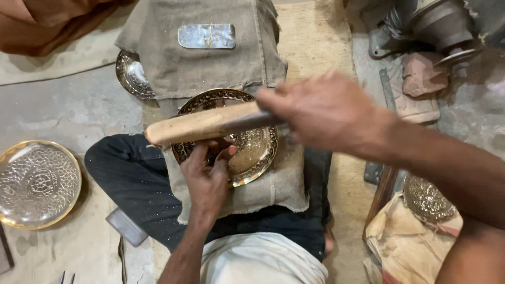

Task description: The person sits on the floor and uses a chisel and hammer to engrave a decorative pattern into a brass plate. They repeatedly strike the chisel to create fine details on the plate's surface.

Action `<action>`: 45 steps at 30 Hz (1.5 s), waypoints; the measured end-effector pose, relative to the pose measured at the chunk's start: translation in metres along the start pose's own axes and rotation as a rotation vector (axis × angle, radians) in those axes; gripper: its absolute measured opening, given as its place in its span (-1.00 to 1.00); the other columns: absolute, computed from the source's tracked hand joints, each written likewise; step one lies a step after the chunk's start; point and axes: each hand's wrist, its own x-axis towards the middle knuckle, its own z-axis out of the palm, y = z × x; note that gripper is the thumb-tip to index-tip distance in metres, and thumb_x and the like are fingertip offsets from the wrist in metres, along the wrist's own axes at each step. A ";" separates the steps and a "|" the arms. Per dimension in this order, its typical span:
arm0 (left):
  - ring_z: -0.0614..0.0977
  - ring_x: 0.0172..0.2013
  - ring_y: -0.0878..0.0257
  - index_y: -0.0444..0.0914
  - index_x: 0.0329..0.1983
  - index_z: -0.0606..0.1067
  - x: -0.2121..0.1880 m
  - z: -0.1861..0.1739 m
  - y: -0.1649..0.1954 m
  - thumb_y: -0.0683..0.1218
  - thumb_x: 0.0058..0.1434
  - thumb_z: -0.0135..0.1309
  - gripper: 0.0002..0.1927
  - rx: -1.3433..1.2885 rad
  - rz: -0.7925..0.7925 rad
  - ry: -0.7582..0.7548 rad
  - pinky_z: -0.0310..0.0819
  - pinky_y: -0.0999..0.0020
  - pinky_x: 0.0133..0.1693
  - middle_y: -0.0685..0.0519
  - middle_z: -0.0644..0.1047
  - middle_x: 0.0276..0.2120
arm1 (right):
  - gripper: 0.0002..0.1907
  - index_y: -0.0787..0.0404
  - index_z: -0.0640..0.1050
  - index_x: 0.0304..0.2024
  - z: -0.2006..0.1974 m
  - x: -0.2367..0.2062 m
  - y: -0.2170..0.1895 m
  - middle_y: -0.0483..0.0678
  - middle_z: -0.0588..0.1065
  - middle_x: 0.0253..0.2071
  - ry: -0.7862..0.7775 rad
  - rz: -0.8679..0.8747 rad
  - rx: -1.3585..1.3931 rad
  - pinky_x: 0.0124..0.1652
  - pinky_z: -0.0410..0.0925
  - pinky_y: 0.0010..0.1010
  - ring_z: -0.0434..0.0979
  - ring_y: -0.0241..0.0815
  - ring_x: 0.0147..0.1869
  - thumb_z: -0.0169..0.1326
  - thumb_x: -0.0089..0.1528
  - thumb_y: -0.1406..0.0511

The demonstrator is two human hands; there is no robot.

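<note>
Two embossed plates lay at the left of the frame, a gold-rimmed dish (pixel 38 183) on the floor and a smaller silvery one (pixel 132 76) half tucked under the burlap cloth (pixel 210 58) higher up; neither held anything. At the centre, the engraved brass plate (pixel 247 152) rested on the sacking over my lap, and my left hand (pixel 208 176) sat on its near edge, fingers pinched narrow as if around a small punch, though I could not tell for sure what they held. To strike well I judged I had to keep that hand pressing the plate flat and the blow square and light. My right hand (pixel 321 113) was wrapped tight around the dark handle of the wooden mallet (pixel 202 125), its pale head hanging over the plate's left rim. Lower right, another ornate plate (pixel 427 199) lay empty on folded cloth.
</note>
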 end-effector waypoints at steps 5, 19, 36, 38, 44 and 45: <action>0.74 -0.23 0.27 -0.29 0.03 0.56 -0.001 -0.001 -0.004 -0.42 0.26 0.05 -0.67 -0.025 -0.080 -0.015 0.70 0.41 -0.22 -0.01 0.69 -0.20 | -0.81 0.00 0.33 0.10 0.015 0.002 0.005 -0.09 0.44 -0.30 -0.195 0.078 -0.049 -0.56 0.41 -0.39 0.47 -0.23 -0.43 -0.11 0.44 0.21; 0.74 -0.16 0.27 -0.28 0.18 0.52 -0.003 -0.001 -0.006 -0.43 0.22 0.09 -0.54 -0.095 -0.022 -0.100 0.70 0.42 -0.12 -0.03 0.68 -0.16 | -0.30 0.11 0.23 0.49 0.062 -0.013 0.036 -0.04 0.58 -0.29 0.466 -0.280 0.794 -0.48 0.41 -0.49 0.48 -0.33 -0.51 0.02 0.36 0.05; 0.73 -0.16 0.23 -0.31 0.08 0.53 -0.002 0.000 -0.012 -0.44 0.19 -0.01 -0.59 -0.041 0.016 -0.099 0.72 0.37 -0.08 -0.06 0.67 -0.18 | -0.45 -0.08 0.35 0.41 0.073 -0.019 0.030 -0.11 0.60 -0.30 0.437 -0.335 0.437 -0.50 0.39 -0.33 0.46 -0.27 -0.52 -0.03 0.38 0.04; 0.74 -0.16 0.25 -0.29 0.07 0.53 -0.002 -0.001 -0.012 -0.43 0.21 0.02 -0.61 -0.023 0.007 -0.103 0.73 0.39 -0.11 -0.03 0.68 -0.18 | -0.44 -0.09 0.35 0.40 0.075 -0.021 0.031 -0.11 0.60 -0.35 0.407 -0.281 0.457 -0.58 0.37 -0.36 0.43 -0.27 -0.60 -0.03 0.35 0.04; 0.76 -0.16 0.29 -0.22 0.07 0.55 -0.002 -0.001 -0.015 -0.40 0.26 0.03 -0.62 -0.011 -0.030 -0.107 0.69 0.41 -0.17 0.01 0.69 -0.17 | -0.45 -0.14 0.32 0.45 0.078 -0.025 0.035 -0.14 0.60 -0.27 0.364 -0.261 0.477 -0.51 0.38 -0.33 0.44 -0.26 -0.54 -0.05 0.40 0.04; 0.74 -0.18 0.28 -0.23 0.12 0.54 -0.003 -0.001 -0.015 -0.40 0.24 0.02 -0.58 -0.017 -0.024 -0.104 0.69 0.42 -0.15 0.00 0.68 -0.18 | -0.46 -0.05 0.28 0.48 0.079 -0.026 0.036 -0.13 0.58 -0.23 0.516 -0.366 0.585 -0.40 0.41 -0.39 0.46 -0.32 -0.45 -0.06 0.47 0.04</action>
